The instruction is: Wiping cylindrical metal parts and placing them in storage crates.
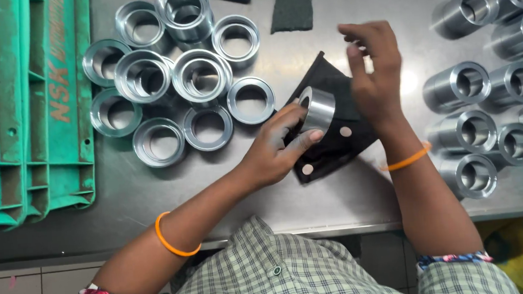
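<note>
My left hand (pixel 274 149) grips a shiny steel ring (pixel 318 108), holding it tilted on its side over a black pad (pixel 335 148) with pale round dots that lies on the steel table (pixel 314 198). My right hand (pixel 373 65) hovers just right of the ring, above the pad's far corner, fingers loosely spread and holding nothing. Both wrists wear orange bands.
Several steel rings (pixel 201 74), some stacked, lie at the back left. Several longer steel sleeves (pixel 475 132) lie on their sides at the right. A green plastic crate (pixel 29 108) stands at the left edge. A dark green scouring pad (pixel 291 11) lies at the back.
</note>
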